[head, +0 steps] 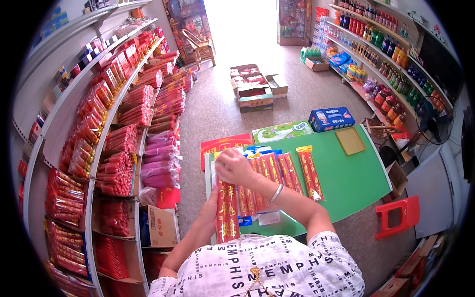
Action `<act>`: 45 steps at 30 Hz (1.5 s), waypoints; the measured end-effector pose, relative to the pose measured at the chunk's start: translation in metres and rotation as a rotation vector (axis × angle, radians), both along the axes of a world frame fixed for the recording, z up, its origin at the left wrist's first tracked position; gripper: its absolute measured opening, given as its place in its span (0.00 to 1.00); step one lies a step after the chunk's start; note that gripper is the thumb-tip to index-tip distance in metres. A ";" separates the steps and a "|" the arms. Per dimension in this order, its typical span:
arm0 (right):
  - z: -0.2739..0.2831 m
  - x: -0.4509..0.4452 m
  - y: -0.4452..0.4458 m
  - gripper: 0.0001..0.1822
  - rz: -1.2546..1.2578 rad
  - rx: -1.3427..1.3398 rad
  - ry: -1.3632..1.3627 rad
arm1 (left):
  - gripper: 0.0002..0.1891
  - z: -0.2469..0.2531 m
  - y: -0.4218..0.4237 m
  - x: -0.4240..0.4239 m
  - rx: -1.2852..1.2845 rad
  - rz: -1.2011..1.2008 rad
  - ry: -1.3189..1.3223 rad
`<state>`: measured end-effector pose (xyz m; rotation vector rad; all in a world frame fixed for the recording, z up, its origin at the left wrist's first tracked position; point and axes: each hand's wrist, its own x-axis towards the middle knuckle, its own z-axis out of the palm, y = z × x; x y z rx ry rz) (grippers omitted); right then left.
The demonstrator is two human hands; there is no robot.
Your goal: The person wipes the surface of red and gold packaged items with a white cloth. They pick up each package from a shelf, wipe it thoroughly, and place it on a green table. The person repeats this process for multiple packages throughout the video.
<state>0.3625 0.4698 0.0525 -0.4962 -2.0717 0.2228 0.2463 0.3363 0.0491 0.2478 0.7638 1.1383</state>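
A pair of long red packets (227,215) with gold characters stands close to my chest, tilted over the table's left edge. My left hand (211,204) grips their left side. At their upper end my right hand (234,167) has its fingers bunched together; what they pinch is hidden. Under my right forearm, several similar red packets (267,165) lie in a row on blue-and-white plastic wrapping (256,149). Apart from these, one red packet with a yellow top (311,174) lies on the green tabletop (349,178).
At the table's far edge are a red box (226,143), a green carton (284,130) and a blue carton (331,118). A yellow tray (350,141) lies at the right corner. Stocked shelves (111,130) line the left; a red stool (397,217) stands right.
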 end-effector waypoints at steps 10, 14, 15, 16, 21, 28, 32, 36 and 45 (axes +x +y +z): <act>-0.031 0.015 -0.003 0.27 0.692 -1.737 1.156 | 0.23 0.010 -0.001 -0.008 0.191 -0.007 0.217; -0.009 0.006 -0.026 0.31 0.775 -1.799 1.106 | 0.26 0.025 -0.006 0.000 0.142 0.077 0.295; -0.011 0.005 -0.032 0.31 0.812 -1.845 1.055 | 0.27 0.026 -0.007 0.000 0.153 0.116 0.338; -0.012 0.005 -0.040 0.31 0.849 -1.892 1.002 | 0.29 0.020 -0.007 -0.003 0.187 0.168 0.380; -0.014 -0.004 -0.097 0.28 0.744 -2.086 0.777 | 0.33 0.010 -0.010 -0.017 0.430 0.465 0.579; -0.020 0.010 -0.120 0.26 0.925 -1.899 0.245 | 0.16 0.019 -0.031 -0.042 0.371 0.284 0.604; -0.018 0.009 -0.117 0.26 0.923 -1.716 0.078 | 0.21 0.030 -0.031 -0.039 0.361 0.467 0.584; 0.001 0.018 -0.100 0.26 0.929 -1.361 0.051 | 0.26 0.014 -0.010 -0.082 0.216 0.630 0.171; 0.052 -0.002 -0.102 0.18 0.451 -0.171 0.059 | 0.34 0.001 0.001 -0.082 0.269 0.583 0.154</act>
